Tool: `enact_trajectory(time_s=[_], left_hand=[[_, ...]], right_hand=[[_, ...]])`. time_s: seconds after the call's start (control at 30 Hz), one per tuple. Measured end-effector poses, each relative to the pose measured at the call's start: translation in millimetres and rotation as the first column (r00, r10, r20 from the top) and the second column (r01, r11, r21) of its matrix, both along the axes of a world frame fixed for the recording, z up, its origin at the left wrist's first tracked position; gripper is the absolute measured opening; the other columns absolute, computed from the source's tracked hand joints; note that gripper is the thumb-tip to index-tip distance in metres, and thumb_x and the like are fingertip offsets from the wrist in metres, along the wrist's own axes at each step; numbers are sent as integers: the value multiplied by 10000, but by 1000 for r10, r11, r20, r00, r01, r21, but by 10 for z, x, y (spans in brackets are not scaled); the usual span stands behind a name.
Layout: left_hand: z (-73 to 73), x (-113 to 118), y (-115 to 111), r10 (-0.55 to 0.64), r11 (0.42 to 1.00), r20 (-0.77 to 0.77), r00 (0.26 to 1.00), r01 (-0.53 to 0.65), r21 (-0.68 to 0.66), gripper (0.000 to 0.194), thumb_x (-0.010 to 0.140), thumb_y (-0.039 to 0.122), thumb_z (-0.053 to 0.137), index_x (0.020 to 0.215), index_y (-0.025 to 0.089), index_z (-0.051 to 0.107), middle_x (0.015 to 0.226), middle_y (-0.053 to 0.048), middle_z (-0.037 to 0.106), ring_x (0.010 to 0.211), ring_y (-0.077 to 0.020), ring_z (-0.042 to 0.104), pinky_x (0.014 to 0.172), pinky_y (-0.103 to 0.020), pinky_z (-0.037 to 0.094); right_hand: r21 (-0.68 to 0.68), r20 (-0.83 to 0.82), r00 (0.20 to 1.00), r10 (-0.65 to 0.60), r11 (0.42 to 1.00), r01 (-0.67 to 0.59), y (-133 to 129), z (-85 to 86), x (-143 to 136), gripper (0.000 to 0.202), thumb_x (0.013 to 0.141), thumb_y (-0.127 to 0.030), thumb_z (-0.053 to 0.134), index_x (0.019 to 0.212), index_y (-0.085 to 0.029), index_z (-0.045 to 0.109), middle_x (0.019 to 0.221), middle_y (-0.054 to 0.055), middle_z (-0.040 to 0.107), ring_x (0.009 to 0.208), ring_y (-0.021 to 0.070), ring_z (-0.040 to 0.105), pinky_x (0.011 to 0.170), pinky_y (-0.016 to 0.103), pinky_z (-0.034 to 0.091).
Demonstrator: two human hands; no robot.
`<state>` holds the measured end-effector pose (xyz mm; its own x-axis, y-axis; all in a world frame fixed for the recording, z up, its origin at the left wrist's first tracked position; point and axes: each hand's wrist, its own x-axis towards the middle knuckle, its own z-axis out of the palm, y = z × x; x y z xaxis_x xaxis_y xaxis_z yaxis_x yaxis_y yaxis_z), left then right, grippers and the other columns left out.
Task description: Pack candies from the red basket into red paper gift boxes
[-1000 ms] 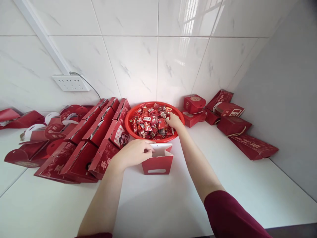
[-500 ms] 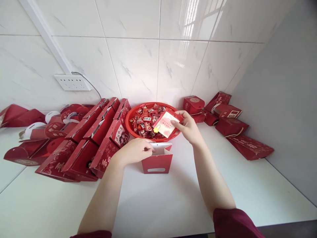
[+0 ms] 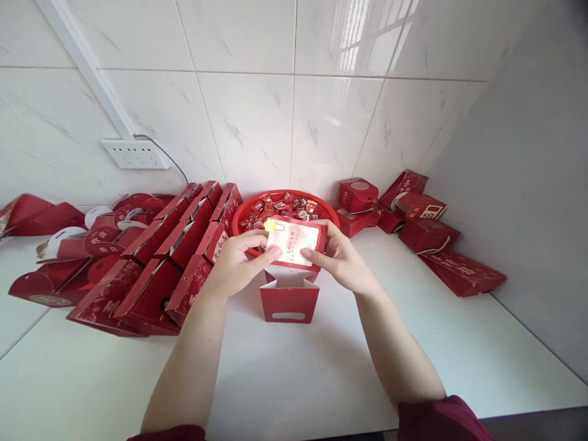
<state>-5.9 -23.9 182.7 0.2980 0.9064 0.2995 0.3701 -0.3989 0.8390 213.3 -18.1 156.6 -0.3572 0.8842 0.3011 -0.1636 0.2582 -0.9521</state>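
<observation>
Between both hands is a small card (image 3: 294, 242), white and pink with printed writing, a red border and a yellow flower clip at its upper left corner. My left hand (image 3: 239, 263) grips its left side, thumb on the front. On the right side my right hand (image 3: 342, 257) is closed, its thumb also across the front. Directly below stands an upright red paper box (image 3: 289, 303), open at the top, with a white slot in its front. Behind the card sits a red plastic basket (image 3: 239, 217) of wrapped candies (image 3: 287, 205), partly hidden by the card and hands.
At the left stand rows of red gift boxes (image 3: 156, 269), with rounded red boxes (image 3: 59, 282) beyond them. More red boxes (image 3: 429, 236) lie against the right wall. A socket strip (image 3: 135, 153) is on the tiled wall above the white table (image 3: 294, 380).
My left hand has left the red box and taken hold of the card's left side. The card has moved left and down, turned sideways, and is now over the box.
</observation>
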Motion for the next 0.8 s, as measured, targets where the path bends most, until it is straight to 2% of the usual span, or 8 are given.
enact_trajectory(time_s=[0.13,0.23,0.33,0.5,0.57,0.63,0.73,0.8], left_hand=[[-36,4,28,95,995,267,959,-82,-57,248,863,396,652,784,163,673,771,-18,664,752,-168,608,673,-250,470],[-36,6,37,113,993,305,946,-97,-67,235,853,387,668,803,158,681,760,-16,657,729,-156,593,652,-239,461],[-41,5,40,85,995,233,969,-68,-79,262,854,414,659,831,154,682,771,-24,651,729,-163,587,638,-243,449],[-51,-24,54,93,996,-33,995,-93,-14,299,849,448,631,783,157,652,769,-19,643,707,-166,572,593,-241,411],[-44,-45,57,74,997,-158,985,-73,12,311,855,449,613,748,158,634,732,-10,624,685,-158,553,586,-241,398],[-33,-64,57,35,999,-255,966,-31,22,323,878,442,579,727,158,613,705,-3,602,675,-150,536,600,-243,395],[-13,-73,49,-10,999,-319,948,25,43,307,911,407,539,752,156,613,726,-7,605,701,-150,540,640,-250,402],[6,-70,40,-26,997,-320,947,49,63,289,921,392,531,798,153,637,764,-19,627,728,-158,560,661,-255,413]], right_hand=[[-6,138,979,151,988,-151,-56,44,95,246,892,-377,637,1060,-205,582,998,48,658,875,175,658,750,327,577],[66,365,912,188,972,-227,-89,85,178,217,932,-392,576,949,-185,637,873,26,653,767,146,634,662,278,540],[126,458,878,140,967,-220,-105,114,199,197,946,-392,550,965,-205,609,864,10,649,749,142,628,637,269,527],[178,479,876,53,972,-156,-89,81,175,163,958,-380,524,1021,-234,562,943,18,657,864,182,661,764,339,554],[192,502,864,39,969,-155,-85,64,177,190,948,-360,539,1099,-245,550,940,18,659,860,185,659,760,345,557],[195,500,866,8,973,-122,-90,63,179,334,942,-340,550,1261,-272,480,969,19,658,857,181,653,722,333,561],[250,458,887,-67,967,-56,-110,85,165,477,951,-300,529,1402,-310,375,1014,26,640,869,168,639,723,322,564],[328,430,896,-113,944,-38,-121,96,147,412,958,-274,510,1363,-310,449,962,18,631,836,157,630,742,321,565]])
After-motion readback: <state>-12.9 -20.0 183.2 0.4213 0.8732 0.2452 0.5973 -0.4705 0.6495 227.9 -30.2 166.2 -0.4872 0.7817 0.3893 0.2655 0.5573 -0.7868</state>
